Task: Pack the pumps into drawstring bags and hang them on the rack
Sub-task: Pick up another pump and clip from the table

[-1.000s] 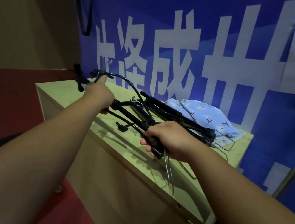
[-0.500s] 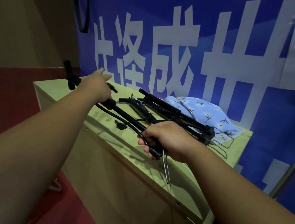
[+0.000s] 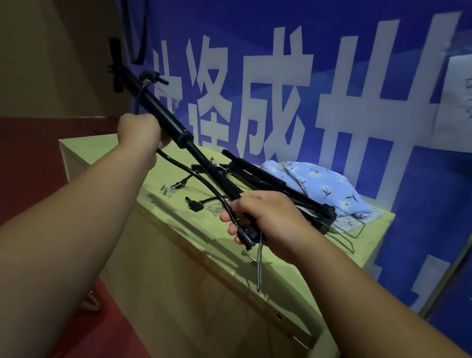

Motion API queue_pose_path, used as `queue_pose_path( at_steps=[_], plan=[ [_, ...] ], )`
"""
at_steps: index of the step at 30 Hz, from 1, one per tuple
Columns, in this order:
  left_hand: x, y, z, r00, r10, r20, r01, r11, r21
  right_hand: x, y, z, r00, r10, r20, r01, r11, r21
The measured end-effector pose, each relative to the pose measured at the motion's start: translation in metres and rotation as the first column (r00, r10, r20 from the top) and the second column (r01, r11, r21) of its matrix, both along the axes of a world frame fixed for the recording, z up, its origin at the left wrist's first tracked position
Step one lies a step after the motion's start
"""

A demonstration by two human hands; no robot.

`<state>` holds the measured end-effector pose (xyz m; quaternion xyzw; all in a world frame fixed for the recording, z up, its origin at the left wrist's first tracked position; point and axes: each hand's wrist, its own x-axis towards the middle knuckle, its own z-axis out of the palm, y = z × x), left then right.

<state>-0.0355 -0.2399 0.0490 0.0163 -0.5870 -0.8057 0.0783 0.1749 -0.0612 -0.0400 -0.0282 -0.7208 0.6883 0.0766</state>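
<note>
A long black pump (image 3: 179, 134) is held tilted above the light wooden table (image 3: 212, 269), its handle end up at the left. My left hand (image 3: 139, 136) is closed around the pump's thick barrel. My right hand (image 3: 265, 218) grips the lower end together with its black hose (image 3: 197, 176); a wire foot stand hangs below the fist. A second black pump (image 3: 283, 187) lies on the table behind. A pile of light blue flowered drawstring bags (image 3: 322, 184) rests at the table's far right.
A blue banner (image 3: 366, 113) with large white characters stands right behind the table. A metal pole (image 3: 469, 245) rises at the right. Small black parts and wire pieces (image 3: 195, 205) lie on the tabletop. Red floor (image 3: 11, 158) spreads to the left.
The pump's handle end has been lifted off the table and now points up and left. My left hand slid from the handle end down onto the barrel. My right hand kept its grip.
</note>
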Motion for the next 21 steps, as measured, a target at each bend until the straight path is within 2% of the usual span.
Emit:
queue_pose_path(
  at_steps=[5, 11, 14, 18, 21],
  plan=[
    [0.042, 0.031, 0.014, 0.981, -0.185, -0.055, 0.193, 0.954, 0.231, 0.047, 0.017, -0.003, 0.999, -0.047, -0.003, 0.047, 0.999, -0.008],
    [0.103, 0.097, 0.013, 0.929, -0.365, -0.067, 0.37, 0.895, 0.25, 0.118, 0.056, -0.012, 0.992, -0.112, 0.062, 0.114, 0.993, -0.021],
    [0.138, 0.132, 0.009, 0.889, -0.456, -0.038, 0.448, 0.849, 0.281, 0.161, 0.081, -0.014, 0.982, -0.153, 0.108, 0.145, 0.986, 0.076],
    [0.182, 0.181, -0.002, 0.826, -0.563, -0.024, 0.548, 0.792, 0.268, 0.214, 0.112, -0.017, 0.962, -0.192, 0.193, 0.12, 0.936, 0.332],
    [0.223, 0.213, -0.017, 0.781, -0.624, -0.013, 0.608, 0.757, 0.237, 0.239, 0.136, -0.024, 0.927, -0.262, 0.268, 0.139, 0.905, 0.402]
  ],
)
